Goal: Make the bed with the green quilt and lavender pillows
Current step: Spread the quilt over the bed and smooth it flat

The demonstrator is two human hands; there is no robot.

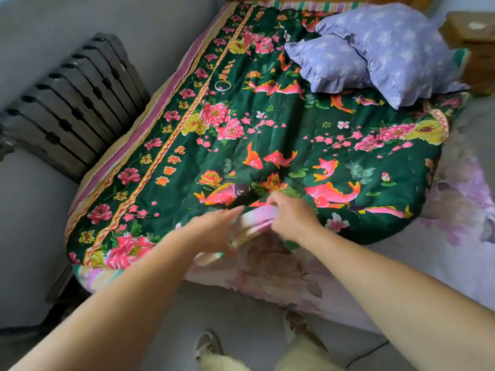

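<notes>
Two lavender pillows (375, 52) lie on the green quilt (281, 135). My right hand (290, 215) has its fingers clamped on the quilt's pink edge; my left hand (214, 228) reaches beside it, fingers straight and apart.

I see quilt (281, 135): dark green, pink/yellow peonies, orange-pink koi, yellow characters, braided border stripes. Pillows (375, 52): lavender, pale floral print, ruffled edges. Sheet (442, 250): pale pink-lilac floral. Radiator (72, 103): dark grey-black.
</notes>
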